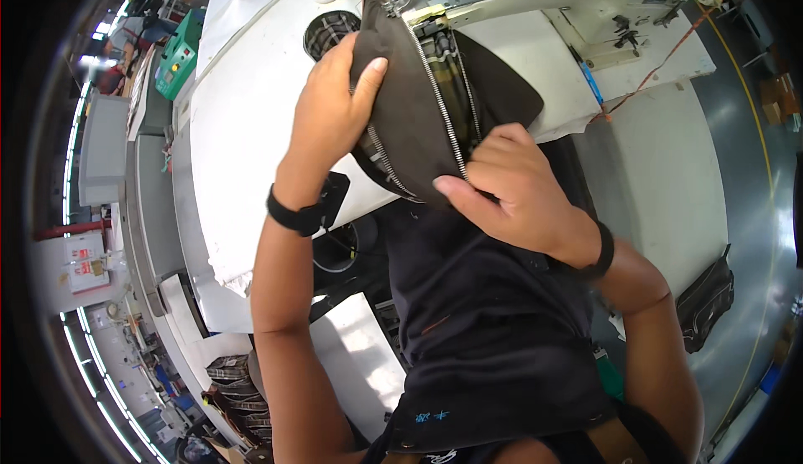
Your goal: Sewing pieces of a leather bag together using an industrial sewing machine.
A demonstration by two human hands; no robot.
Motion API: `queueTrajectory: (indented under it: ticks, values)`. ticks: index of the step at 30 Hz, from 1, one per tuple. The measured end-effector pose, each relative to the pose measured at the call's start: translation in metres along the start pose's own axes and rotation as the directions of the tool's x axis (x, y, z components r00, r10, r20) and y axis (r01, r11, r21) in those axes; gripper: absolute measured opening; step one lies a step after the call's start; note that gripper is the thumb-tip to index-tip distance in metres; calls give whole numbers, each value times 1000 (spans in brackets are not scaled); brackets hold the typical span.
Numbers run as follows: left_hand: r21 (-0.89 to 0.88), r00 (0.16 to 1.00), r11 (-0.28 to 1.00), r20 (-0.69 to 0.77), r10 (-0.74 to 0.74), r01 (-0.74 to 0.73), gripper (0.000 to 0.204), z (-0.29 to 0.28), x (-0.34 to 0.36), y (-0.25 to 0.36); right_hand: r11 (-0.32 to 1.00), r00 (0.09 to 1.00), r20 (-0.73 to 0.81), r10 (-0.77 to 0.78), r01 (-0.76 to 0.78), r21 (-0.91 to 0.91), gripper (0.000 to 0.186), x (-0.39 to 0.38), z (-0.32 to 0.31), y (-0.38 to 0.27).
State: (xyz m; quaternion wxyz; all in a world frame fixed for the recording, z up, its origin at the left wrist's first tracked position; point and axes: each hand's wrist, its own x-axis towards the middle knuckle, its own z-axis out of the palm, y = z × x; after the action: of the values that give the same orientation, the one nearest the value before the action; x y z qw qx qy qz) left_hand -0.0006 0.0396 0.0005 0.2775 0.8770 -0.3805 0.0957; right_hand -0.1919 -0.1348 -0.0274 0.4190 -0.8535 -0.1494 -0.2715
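Observation:
A dark grey-brown fabric bag (pixel 403 104) with a plaid lining lies under the head of a sewing machine (pixel 493 4). Metal-toothed zipper tape (pixel 437 88) runs along its openings. My left hand (pixel 329 109) grips the bag's left side, thumb on top of the dark panel. Lower right, my right hand (pixel 517 184) pinches the zipper edge at the near end, fingers curled in and thumb on the panel. Part of the bag's near end is hidden by that hand. The presser foot area (pixel 393 4) is at the bag's far end.
The white table (pixel 251 146) spreads to the left. A blue pen-like tool (pixel 590 79) and a reddish cord (pixel 652 75) are at right. Plaid pieces (pixel 238 389) are stacked lower left; a dark bag (pixel 707 301) lies lower right. A green box (pixel 180 54) stands far left.

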Motion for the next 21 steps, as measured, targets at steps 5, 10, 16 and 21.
queueTrajectory:
  ticks: [5, 10, 16, 21]
  values:
    - [131, 995, 991, -97, -20, 32, 44, 6, -20, -9, 992, 992, -45, 119, -117, 37, 44, -24, 11, 5]
    - [240, 939, 959, -268, 214, -150, 32, -10, -49, 30, 993, 988, -129, 83, -71, 92, 20, -15, -1, 0]
    - [-442, 990, 894, -72, -124, 80, 31, 2, -80, 82, 760, 875, 58, 481, -449, 469, 31, 14, -11, 1]
    - [-615, 955, 738, 99, -279, 279, 41, 13, -81, 96, 740, 880, 82, 468, -442, 508, 28, 21, 5, 13]
